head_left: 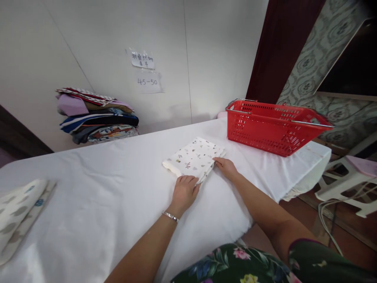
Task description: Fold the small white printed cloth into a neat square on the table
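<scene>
A folded white cloth with small printed shapes point(194, 158) lies on the white-covered table point(97, 188). My left hand point(184, 192) rests at its near edge, fingers curled onto the fold. My right hand point(226, 166) touches the cloth's right corner, fingers closed together on the edge. Both hands grip the same folded piece, which lies flat.
A red plastic basket point(271, 125) stands at the table's far right. A stack of folded coloured fabrics point(96, 116) sits against the wall at the back left. Another folded patterned cloth point(17, 214) lies at the left edge. White stools point(347, 184) stand on the floor to the right.
</scene>
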A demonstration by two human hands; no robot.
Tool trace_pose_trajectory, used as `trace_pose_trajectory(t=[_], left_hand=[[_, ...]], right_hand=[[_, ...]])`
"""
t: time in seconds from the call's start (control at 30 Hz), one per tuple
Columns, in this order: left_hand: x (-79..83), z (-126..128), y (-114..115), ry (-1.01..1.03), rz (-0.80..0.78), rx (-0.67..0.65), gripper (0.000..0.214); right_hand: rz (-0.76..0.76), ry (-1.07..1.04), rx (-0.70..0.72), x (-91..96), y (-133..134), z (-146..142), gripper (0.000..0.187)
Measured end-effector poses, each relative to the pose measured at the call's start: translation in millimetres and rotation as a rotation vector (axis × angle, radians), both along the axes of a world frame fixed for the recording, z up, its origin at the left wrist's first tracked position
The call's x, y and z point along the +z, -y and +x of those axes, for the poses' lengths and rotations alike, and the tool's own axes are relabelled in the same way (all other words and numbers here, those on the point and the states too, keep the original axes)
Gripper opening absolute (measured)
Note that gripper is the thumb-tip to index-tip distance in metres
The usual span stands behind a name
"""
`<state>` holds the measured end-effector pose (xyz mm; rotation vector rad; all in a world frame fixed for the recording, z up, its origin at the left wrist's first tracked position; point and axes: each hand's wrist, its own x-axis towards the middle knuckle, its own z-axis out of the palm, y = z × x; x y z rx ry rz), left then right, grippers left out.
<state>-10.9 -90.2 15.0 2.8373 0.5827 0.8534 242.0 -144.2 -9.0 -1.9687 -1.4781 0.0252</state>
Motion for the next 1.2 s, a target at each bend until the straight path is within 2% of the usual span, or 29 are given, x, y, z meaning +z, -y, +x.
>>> trace_pose_trajectory(t=[0.33, 0.53, 0.67, 0.77, 0.87, 0.97, 1.07, 1.2], left_hand=[[7.9, 1.5, 4.5, -0.080, 0.141, 0.005, 0.016], [7.1, 1.8, 13.2, -0.143, 0.122, 0.049, 0.013], [5.2, -2.1, 18.4, -0.129, 0.083, 0.068, 0.033], [4.8, -3.8, 18.6, -0.142, 0.058, 0.074, 0.032], [4.4, -4.2, 16.9, -0.135, 0.050, 0.066, 0.037], [3.6, -4.0, 15.8, -0.118, 0.047, 0.053, 0.044], [3.4, -3.4, 16.1, -0.124, 0.043, 0.053, 0.043], [4.2, -2.3, 16.8, -0.148, 0.051, 0.062, 0.040]], right_hand=[[-0.008, -0.051, -0.013, -0.8, 2.3, -0.7, 0.030], [0.020, -0.112, 0.011, -0.8, 3.2, 0.1, 0.029], [0.059, -0.199, 0.006, -4.2, 2.4, 1.6, 0.030], [0.123, -0.296, -0.065, -8.0, 0.6, 7.6, 0.038], [0.217, -0.388, -0.206, -10.8, -0.7, 19.7, 0.048], [0.250, -0.480, -0.337, -11.6, -0.9, 34.3, 0.052], [0.199, -0.565, -0.394, -6.8, -3.0, 47.4, 0.047], [0.053, -0.643, -0.390, 11.3, -14.3, 61.0, 0.039]])
